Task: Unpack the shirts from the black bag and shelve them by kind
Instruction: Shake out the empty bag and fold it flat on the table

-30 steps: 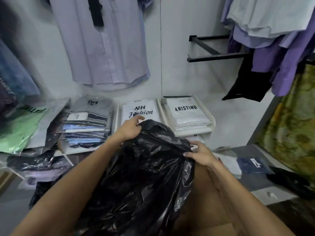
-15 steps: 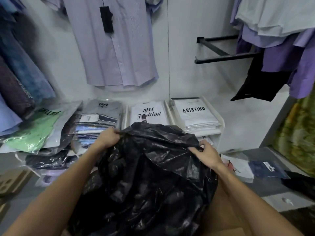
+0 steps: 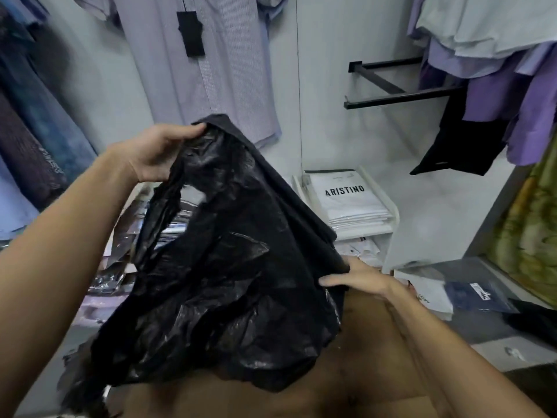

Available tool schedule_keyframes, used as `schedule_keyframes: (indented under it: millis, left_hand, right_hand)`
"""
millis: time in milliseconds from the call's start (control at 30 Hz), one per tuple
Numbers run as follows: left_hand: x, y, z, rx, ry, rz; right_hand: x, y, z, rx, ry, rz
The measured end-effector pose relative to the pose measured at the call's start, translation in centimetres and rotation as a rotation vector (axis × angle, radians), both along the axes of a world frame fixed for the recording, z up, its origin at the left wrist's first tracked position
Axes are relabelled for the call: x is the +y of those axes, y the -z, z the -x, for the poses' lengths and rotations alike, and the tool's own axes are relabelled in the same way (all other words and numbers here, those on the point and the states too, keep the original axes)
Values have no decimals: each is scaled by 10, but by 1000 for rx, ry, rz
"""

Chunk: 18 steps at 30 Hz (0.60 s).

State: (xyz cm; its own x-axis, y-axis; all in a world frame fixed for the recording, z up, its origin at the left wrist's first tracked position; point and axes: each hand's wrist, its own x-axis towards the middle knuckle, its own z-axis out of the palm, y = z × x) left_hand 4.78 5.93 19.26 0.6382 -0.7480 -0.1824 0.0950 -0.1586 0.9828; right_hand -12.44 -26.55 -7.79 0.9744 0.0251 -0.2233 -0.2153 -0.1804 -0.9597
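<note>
Head view: I am opening the black bag [image 3: 229, 267]; left hand [image 3: 156, 152] pinches its rim, right hand [image 3: 358, 279] grips its edge. Next: reach inside.

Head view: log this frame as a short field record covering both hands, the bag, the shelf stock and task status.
left hand: grips the bag's top edge, raised
right hand: fingers on the bag's right side, lower down
bag: black plastic, crumpled, held over a brown box
contents: not visible
shelf stack: white packs marked ARISTINO, in a white tray
hanging shirt: pale lilac, black tag
status: no shirt taken out yet
</note>
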Motion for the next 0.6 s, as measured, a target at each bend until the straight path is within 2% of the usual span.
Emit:
schedule_keyframes:
  millis: [67,133,200,267,367,433,500,600]
  left_hand:
    - [-6,-5,3,-9,34,-37]
    - [-11,-7,3,-80,9,-79]
    - [-13,-11,2,-126,-25,-81]
    - [-9,-16,1,-94,-78,-55]
    - [1,-20,7,-67,-78,-66]
    - [2,-20,14,-69,-65,-127]
    - [2,-16,12,-147,-92,-214]
    - [7,-14,4,-249,-242,-377]
  right_hand:
    - [7,-8,-1,26,-63,-385]
    - [12,-11,-14,76,-50,-572]
    - [18,-11,-33,170,10,-576]
    - [28,-11,-50,255,48,-556]
    - [52,-19,-64,279,70,-451]
    - [68,-25,-66,279,65,-408]
    - [80,-27,-67,309,68,-340]
    - [82,-13,-72,270,165,-158]
